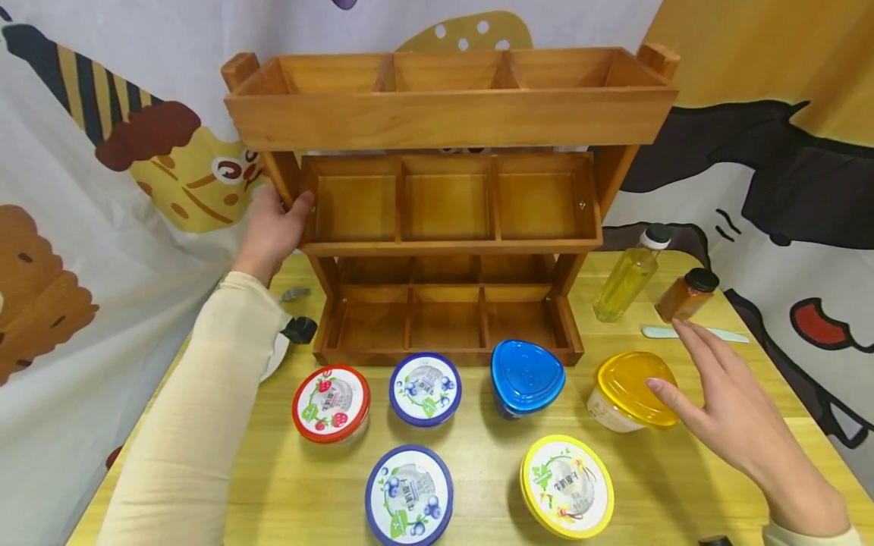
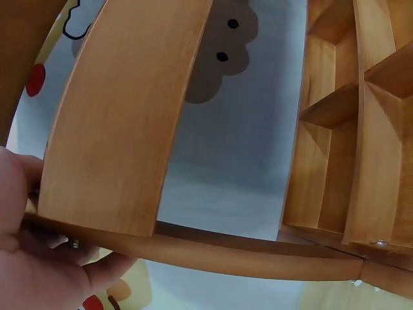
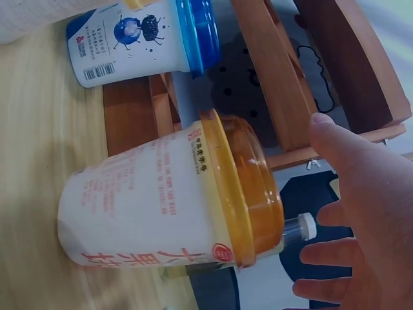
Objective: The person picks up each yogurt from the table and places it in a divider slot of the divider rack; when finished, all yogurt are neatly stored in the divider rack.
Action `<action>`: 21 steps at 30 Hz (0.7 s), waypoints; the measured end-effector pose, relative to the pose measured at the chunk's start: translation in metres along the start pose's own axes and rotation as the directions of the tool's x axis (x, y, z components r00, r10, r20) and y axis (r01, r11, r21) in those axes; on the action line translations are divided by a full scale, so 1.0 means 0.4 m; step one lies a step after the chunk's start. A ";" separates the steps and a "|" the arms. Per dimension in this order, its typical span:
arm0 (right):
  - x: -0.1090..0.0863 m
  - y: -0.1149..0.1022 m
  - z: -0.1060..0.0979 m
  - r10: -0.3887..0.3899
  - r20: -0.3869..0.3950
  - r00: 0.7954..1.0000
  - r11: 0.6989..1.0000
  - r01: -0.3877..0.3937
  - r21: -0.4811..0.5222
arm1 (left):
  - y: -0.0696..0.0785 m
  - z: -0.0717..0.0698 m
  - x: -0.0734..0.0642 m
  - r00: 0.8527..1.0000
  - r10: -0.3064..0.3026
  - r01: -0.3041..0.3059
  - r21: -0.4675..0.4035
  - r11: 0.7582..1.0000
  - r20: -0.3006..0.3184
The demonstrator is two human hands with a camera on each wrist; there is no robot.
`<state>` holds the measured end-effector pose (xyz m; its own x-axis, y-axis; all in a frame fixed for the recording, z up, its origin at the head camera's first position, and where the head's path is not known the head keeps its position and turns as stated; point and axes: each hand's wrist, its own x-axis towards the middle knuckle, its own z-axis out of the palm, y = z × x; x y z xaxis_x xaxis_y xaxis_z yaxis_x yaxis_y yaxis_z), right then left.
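Note:
A wooden rack (image 1: 451,117) with divided trays at three levels stands upright on the table. My left hand (image 1: 273,231) grips its left upright beside the middle tray, thumb in front. Fingers wrapped under the wooden side bar (image 2: 258,258) show in the left wrist view. My right hand (image 1: 730,402) is spread with nothing in it, just right of a white cup with an amber-yellow lid (image 1: 638,387). In the right wrist view its fingers (image 3: 329,252) stand apart from that cup's lid (image 3: 248,187). A blue-lidded cup (image 1: 527,377) sits to the left of it.
Before the rack stand a red-rimmed tub (image 1: 331,403), two blue-rimmed tubs (image 1: 425,389) and a yellow-rimmed tub (image 1: 568,487). An oil bottle (image 1: 628,277), a dark-capped jar (image 1: 686,294) and a pale knife (image 1: 727,334) are at the right. A patterned curtain (image 1: 751,174) hangs behind.

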<state>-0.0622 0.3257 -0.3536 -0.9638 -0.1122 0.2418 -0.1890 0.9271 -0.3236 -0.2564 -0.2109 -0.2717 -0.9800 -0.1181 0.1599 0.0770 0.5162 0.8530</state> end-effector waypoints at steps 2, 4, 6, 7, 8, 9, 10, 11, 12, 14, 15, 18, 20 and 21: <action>0.000 0.000 0.005 0.007 0.006 1.000 1.000 -0.006 -0.004 | 0.007 -0.001 -0.002 1.000 0.001 -0.002 0.033 0.999 0.019; -0.002 -0.001 0.010 0.014 0.014 1.000 1.000 -0.014 -0.005 | 0.010 -0.002 -0.003 0.999 -0.006 0.004 0.034 0.999 0.043; -0.003 -0.001 0.015 0.022 0.024 0.999 1.000 -0.021 -0.004 | 0.011 -0.004 -0.004 0.998 -0.008 0.006 0.033 0.999 0.058; -0.005 -0.001 0.016 0.028 0.032 0.999 1.000 -0.028 -0.002 | 0.010 -0.005 -0.005 0.998 -0.009 0.007 0.030 1.000 0.065; -0.006 -0.001 0.017 0.033 0.039 0.999 0.999 -0.033 0.002 | 0.008 -0.006 -0.005 0.998 -0.009 0.007 0.031 1.000 0.069; -0.008 0.000 0.018 0.039 0.046 0.998 0.999 -0.039 0.008 | 0.007 -0.007 -0.006 0.997 -0.009 0.007 0.030 1.000 0.074; -0.009 0.000 0.019 0.044 0.053 0.998 0.999 -0.044 0.013 | 0.006 -0.008 -0.006 0.997 -0.007 0.005 0.032 0.999 0.075; -0.010 0.000 0.020 0.047 0.060 0.997 0.999 -0.048 0.017 | 0.005 -0.008 -0.006 0.997 -0.008 0.005 0.035 0.999 0.077; -0.011 0.001 0.022 0.050 0.067 0.997 0.998 -0.051 0.021 | 0.004 -0.009 -0.006 0.997 -0.007 0.004 0.036 0.999 0.077; -0.012 0.001 0.026 0.052 0.076 0.996 0.998 -0.055 0.029 | 0.003 -0.009 -0.005 0.997 -0.005 0.003 0.038 0.999 0.077; -0.013 0.002 0.028 0.052 0.079 0.995 0.998 -0.055 0.032 | 0.003 -0.009 -0.005 0.997 -0.005 0.002 0.038 0.999 0.078; -0.015 0.002 0.033 0.048 0.082 0.996 0.997 -0.052 0.050 | 0.004 -0.009 -0.003 0.997 -0.005 0.002 0.036 0.999 0.076; -0.017 0.002 0.035 0.045 0.080 0.996 0.997 -0.051 0.063 | 0.006 -0.009 -0.002 0.997 -0.006 0.004 0.034 0.999 0.074; -0.018 0.001 0.036 0.044 0.078 0.996 0.996 -0.050 0.067 | 0.007 -0.008 -0.001 0.997 -0.006 0.003 0.032 0.999 0.074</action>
<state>-0.0580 0.3219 -0.3686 -0.9830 -0.0983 0.1553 -0.1531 0.9054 -0.3960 -0.2551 -0.2122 -0.2676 -0.9914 -0.0575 0.1177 0.0680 0.5426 0.8373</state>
